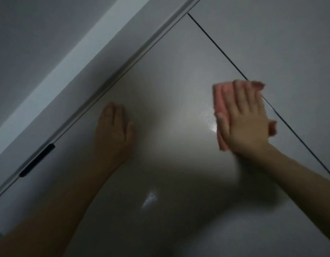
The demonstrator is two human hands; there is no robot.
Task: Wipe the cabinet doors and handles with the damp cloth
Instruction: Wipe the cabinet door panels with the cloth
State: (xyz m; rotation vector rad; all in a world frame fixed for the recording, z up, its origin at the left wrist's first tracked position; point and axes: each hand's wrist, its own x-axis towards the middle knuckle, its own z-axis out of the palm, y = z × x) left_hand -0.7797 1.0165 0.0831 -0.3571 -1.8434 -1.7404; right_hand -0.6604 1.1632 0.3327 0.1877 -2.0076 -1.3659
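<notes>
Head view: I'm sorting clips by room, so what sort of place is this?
Probably indoors at built-in cabinets; which room is unclear. A glossy pale cabinet door meets its neighbour at a dark seam, and a dark handle sits at its edge.

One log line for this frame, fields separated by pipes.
phase: wiping | right hand: flat, presses pink cloth on cabinet door | left hand: flat on same door | handle: untouched

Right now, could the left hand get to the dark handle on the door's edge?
Probably yes. The left hand lies flat on the door, holding nothing, and only bare door lies between it and the handle. The cloth, though, is under the right hand.
</notes>
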